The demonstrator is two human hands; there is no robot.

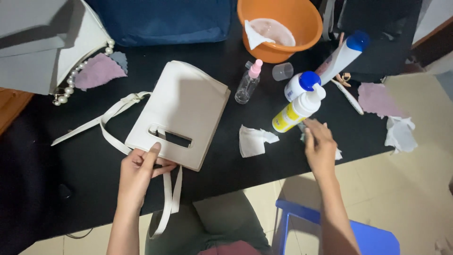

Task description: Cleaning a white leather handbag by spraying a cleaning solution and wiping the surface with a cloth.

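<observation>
A white handbag (pixel 184 106) lies flat on the black table (pixel 85 156), its straps trailing to the left and over the front edge. My left hand (pixel 140 171) grips the bag's near edge by the cut-out handle, thumb on top. My right hand (pixel 320 145) rests fingers-down on a white wipe (pixel 338 154) at the table's front edge, just below a white pump bottle with a yellow label (pixel 297 112). I cannot tell whether the fingers pinch the wipe. Another crumpled white wipe (pixel 254 140) lies between my hands.
An orange basin (pixel 302 19) holding a wipe stands at the back. Near it are a small clear spray bottle with a pink top (pixel 248 82), a clear cap (pixel 282 71), two white bottles with blue caps (pixel 302 84) (pixel 343 55). Blue bag behind; blue stool (pixel 373 238) below.
</observation>
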